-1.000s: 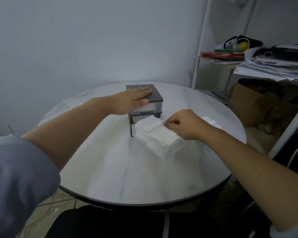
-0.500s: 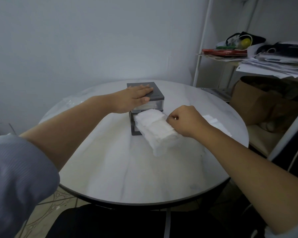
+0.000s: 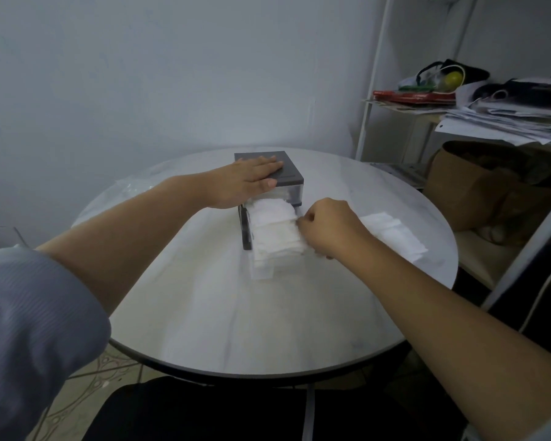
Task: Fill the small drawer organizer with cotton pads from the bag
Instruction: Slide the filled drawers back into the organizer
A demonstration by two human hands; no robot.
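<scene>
A small dark grey drawer organizer point(image 3: 287, 173) stands near the middle of the round table. My left hand point(image 3: 245, 183) lies flat on its top with straight fingers. Its clear lower drawer point(image 3: 264, 268) is pulled out toward me and heaped with white cotton pads point(image 3: 274, 230). My right hand point(image 3: 328, 227) is at the drawer's right side, fingers curled, pinching the edge of the pads. A loose stack of cotton pads point(image 3: 392, 233) lies on the table right of that hand. A clear plastic bag point(image 3: 134, 189) lies at the table's far left edge.
The white marble-look round table point(image 3: 236, 313) stands against a pale wall. A white shelf point(image 3: 427, 106) with papers and clutter stands at the right, with a brown paper bag point(image 3: 477, 186) beneath it. My dark lap sits under the table's near edge.
The drawer full of pads has straightened and slid partly back toward the organizer. My right hand moved with it and dropped to its right side. My left hand stayed on the organizer's top.
</scene>
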